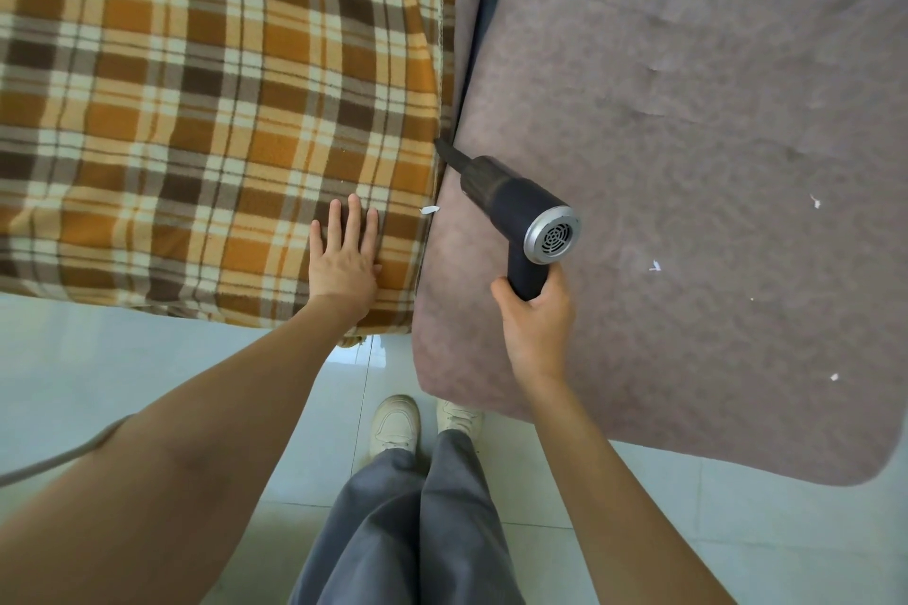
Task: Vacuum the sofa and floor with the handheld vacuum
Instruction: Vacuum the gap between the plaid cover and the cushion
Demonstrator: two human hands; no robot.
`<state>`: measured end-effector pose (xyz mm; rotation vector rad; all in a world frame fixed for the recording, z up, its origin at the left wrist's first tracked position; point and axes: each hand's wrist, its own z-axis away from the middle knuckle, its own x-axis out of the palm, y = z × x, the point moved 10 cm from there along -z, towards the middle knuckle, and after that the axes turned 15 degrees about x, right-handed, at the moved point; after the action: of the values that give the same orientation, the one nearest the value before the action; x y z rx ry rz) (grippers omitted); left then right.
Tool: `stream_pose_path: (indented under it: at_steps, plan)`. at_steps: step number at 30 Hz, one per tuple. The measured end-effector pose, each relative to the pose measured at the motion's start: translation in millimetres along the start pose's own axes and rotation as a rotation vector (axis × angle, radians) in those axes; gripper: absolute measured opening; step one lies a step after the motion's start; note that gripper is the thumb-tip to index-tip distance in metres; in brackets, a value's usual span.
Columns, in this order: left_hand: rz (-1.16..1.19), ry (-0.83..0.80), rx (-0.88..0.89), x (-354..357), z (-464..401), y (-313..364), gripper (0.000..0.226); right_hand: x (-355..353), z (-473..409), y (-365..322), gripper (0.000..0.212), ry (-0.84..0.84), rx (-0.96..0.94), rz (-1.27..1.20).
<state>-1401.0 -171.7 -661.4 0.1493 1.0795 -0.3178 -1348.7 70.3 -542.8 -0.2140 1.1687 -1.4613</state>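
The handheld vacuum [516, 206] is dark with a shiny silver back. The right hand [535, 314] holds it, with fingers and thumb wrapped tight around the handle at the bottom. The thin nozzle [449, 155] sticks out up and away from that hand. Its tip pokes into the dark gap [479, 49] between two parts of the sofa.

The vacuum sits over the gray-pink sofa cushion [688, 162]. On the other side of the gap is a plaid blanket [196, 88] in orange, brown and cream. The left hand [344, 255] lies flat on this blanket, fingers straight and a little spread. It holds nothing. It just presses down on the cloth near the gap.

A small white scrap [429, 209] lies between the two hands, right at the edge of the blanket and just below the nozzle. More white bits [654, 266] lie on the cushion, far out past the right hand.

So the job looks only partly done. The gap is being cleaned now. The bits on the cushion are not picked up yet. The shiny tile floor [147, 359] near the white shoes [395, 425] looks like it comes later.
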Motion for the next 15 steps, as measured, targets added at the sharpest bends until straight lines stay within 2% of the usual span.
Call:
stream_pose_path:
  at_steps: [15]
  plan:
    - [0.009, 0.009, 0.061, 2, 2, -6, 0.077, -3, 21, 17, 0.029, -0.014, 0.032, -0.008]
